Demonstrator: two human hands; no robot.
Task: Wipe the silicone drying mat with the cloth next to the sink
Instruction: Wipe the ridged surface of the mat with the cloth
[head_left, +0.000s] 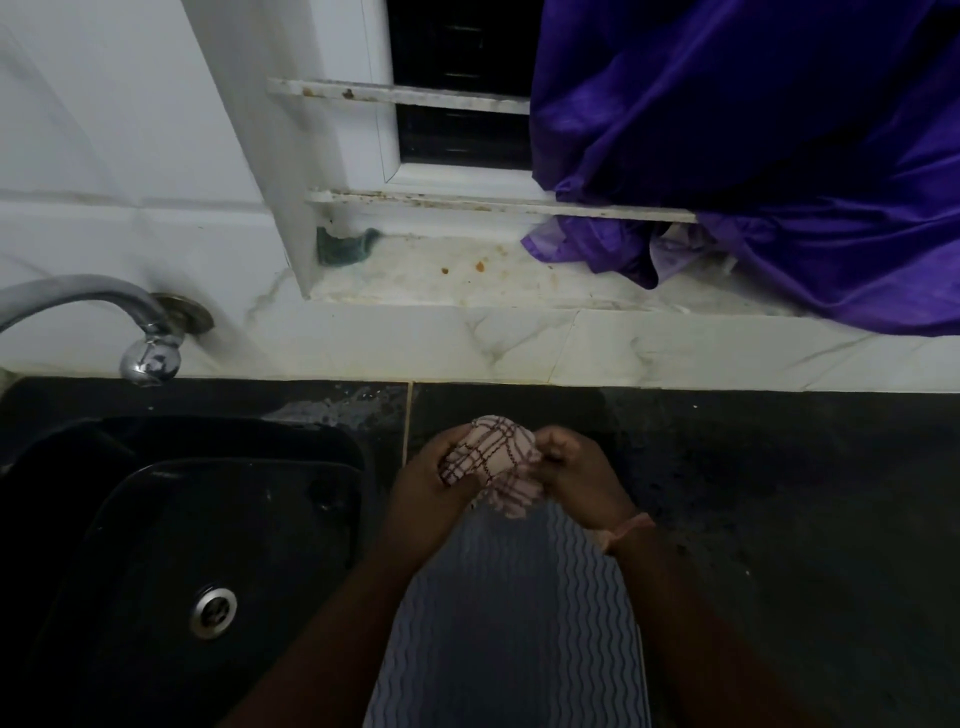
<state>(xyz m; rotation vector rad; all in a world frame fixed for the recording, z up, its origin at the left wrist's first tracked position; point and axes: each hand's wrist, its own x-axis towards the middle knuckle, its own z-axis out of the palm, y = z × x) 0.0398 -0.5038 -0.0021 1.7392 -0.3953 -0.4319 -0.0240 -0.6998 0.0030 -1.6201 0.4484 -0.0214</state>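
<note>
A grey silicone drying mat (514, 623) with wavy ridges lies on the dark counter, right of the sink, running toward me. Above its far end I hold a bunched pinkish checked cloth (493, 457) with both hands. My left hand (431, 483) grips the cloth's left side. My right hand (576, 478) pinches its right side; a band sits on that wrist. Part of the cloth hangs down between my hands, just over the mat's far edge. My forearms cover both side edges of the mat.
A black sink (171, 561) with a metal drain fills the left. A chrome tap (130, 332) juts from the white tiled wall. A window ledge (467, 275) behind holds a green scrubber (345, 247) and purple fabric (753, 156). Wet spots mark the counter (779, 519).
</note>
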